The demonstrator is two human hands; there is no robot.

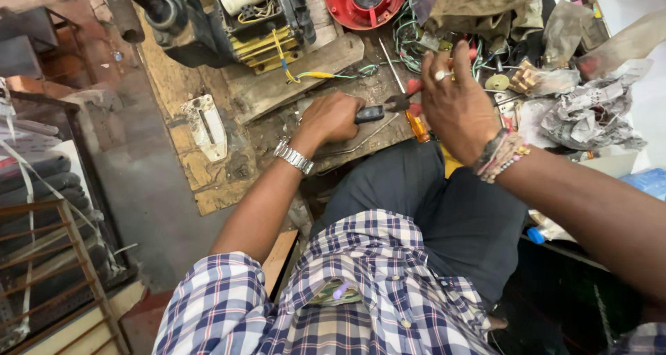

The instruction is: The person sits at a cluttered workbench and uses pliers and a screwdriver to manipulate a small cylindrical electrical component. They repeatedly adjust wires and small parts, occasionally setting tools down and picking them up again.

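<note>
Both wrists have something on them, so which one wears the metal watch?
The left hand, the one gripping the dark-handled pliers, wears the silver metal watch. The right hand has beaded bracelets on its wrist instead.

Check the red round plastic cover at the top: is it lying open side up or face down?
Open side up: the red round plastic cover shows its hollow inside and hub.

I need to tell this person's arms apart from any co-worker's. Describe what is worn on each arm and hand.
The left hand is bare of rings; a silver metal link wristwatch sits at its wrist. The right hand wears a silver ring on one finger and a stack of beaded and thread bracelets at the wrist. Both forearms are bare; a blue, white and yellow plaid shirt with short sleeves covers the upper arms.
</note>
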